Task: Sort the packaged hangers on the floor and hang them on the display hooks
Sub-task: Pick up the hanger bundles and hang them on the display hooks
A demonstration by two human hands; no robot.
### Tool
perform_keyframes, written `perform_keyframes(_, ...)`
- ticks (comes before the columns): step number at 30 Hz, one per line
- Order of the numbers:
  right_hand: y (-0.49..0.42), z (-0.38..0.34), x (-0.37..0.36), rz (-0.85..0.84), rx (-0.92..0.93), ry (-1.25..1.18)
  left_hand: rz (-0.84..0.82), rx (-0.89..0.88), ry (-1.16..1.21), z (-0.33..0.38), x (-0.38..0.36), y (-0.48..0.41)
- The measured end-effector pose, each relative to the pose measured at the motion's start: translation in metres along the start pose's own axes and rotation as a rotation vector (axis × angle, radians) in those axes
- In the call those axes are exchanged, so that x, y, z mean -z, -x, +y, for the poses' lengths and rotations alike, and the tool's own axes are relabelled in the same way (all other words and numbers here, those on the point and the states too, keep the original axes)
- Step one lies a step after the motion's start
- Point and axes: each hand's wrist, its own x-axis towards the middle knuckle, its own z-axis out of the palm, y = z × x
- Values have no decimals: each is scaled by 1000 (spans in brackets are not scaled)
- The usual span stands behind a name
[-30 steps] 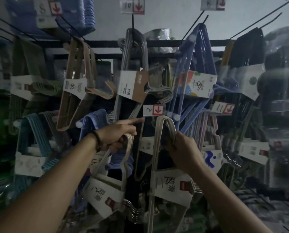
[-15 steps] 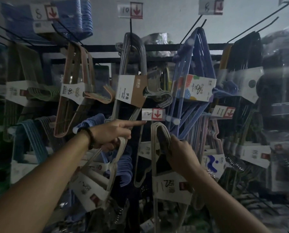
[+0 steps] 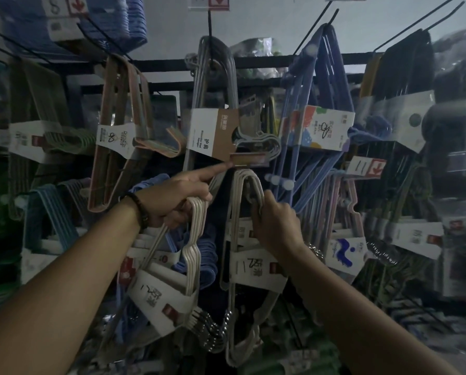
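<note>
At frame centre the left hand (image 3: 172, 201) has tipped the price tag (image 3: 249, 159) up edge-on with its index finger, likely clearing the hook for hanging. Its other fingers grip one white pack (image 3: 161, 296), lower centre. The right hand (image 3: 276, 226) grips a second pack (image 3: 253, 269) just below the tag. Two packs, one per hand.
</note>
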Motion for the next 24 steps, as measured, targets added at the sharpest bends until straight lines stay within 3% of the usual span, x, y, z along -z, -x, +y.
perform_keyframes(10,-39,10,-41,-153,-169,8,26,10,38,-1,-9,1)
perform_keyframes(16,-63,24,-85,-201,-146,300,77,-9,23,-9,-20,-7)
perform_keyframes(24,-96,30,-110,-207,-117,284,136,-118,-10,-17,-35,-17)
